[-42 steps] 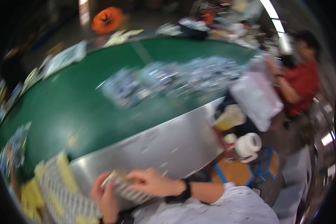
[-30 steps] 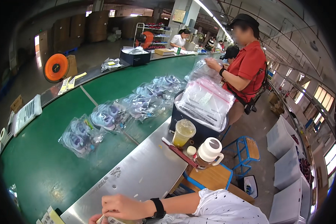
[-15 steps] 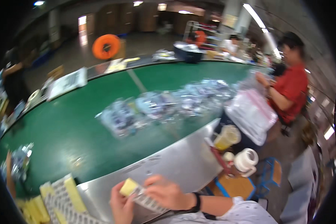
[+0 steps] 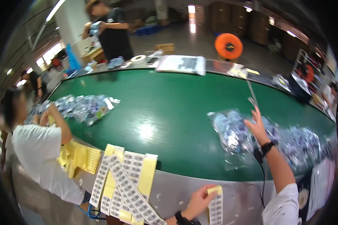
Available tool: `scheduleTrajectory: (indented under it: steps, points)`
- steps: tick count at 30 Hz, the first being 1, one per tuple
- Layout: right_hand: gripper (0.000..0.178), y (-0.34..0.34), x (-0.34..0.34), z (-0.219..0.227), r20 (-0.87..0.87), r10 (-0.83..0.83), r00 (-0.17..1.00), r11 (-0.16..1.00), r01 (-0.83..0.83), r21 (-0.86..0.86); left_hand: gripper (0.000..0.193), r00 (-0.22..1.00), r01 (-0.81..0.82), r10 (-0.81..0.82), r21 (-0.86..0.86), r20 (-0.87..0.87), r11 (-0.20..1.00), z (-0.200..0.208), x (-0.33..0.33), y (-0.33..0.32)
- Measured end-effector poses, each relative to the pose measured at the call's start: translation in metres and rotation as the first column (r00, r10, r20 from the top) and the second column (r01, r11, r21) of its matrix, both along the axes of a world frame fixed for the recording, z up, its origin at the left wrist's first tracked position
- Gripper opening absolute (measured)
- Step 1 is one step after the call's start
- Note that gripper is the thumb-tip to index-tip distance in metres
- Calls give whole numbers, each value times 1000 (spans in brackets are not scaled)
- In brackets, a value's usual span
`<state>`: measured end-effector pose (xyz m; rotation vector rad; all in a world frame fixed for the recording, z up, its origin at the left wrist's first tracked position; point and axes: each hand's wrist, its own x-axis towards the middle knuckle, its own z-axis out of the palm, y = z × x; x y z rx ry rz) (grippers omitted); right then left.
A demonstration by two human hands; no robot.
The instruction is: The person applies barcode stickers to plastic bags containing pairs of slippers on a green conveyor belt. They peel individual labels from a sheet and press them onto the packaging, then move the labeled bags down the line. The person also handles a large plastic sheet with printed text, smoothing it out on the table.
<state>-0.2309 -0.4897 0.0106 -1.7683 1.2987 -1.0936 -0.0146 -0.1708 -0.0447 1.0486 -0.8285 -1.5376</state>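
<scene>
Head view: two bare hands, each with one black wristband, work at one green tabletop [image 4: 172,101]. The left hand [image 4: 199,201], at 5 o'clock, pinches one label strip [image 4: 215,208] by its yellow top end, over the metal ledge [image 4: 171,183] along the near side. The right hand [image 4: 258,129] reaches out at 3 o'clock with its fingers spread; one small pale slip [image 4: 251,100] shows at the fingertips — whether it is stuck there I cannot tell.

Two groups of clear bags with bluish contents lie on the tabletop: one group [image 4: 233,137] at 3 to 4 o'clock, just beside the right hand, the other [image 4: 82,107] at 9 o'clock. Single bags overlap too much to count.

At 7 o'clock several label sheets [image 4: 148,176] overlap, with one long strip [image 4: 129,187] slanting across them. At least four other people are around — one person in white [image 4: 41,153] at 8 o'clock, one in black [image 4: 115,35] at 11.
</scene>
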Motion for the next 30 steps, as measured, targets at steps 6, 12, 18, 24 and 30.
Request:
scheduleTrajectory:
  steps: [6,12,18,24,30]
  points:
    - [81,15,82,-76,139,-40,989,990,58,-127,32,999,-19,16,58,47,998,-4,-1,13]
    - [87,42,175,-78,328,150,933,988,-128,-89,34,996,-85,86,37,-16,996,-12,-3,8]
    - [78,9,120,-56,493,-208,845,939,31,342,33,999,-46,45,62,14,997,7,-1,1]
    - [77,-36,135,-57,443,-168,881,809,-133,572,32,998,-14,9,83,64,996,14,3,2]
    - [84,-60,158,-60,367,-339,866,845,109,523,32,994,-59,55,48,91,997,-1,0,6]
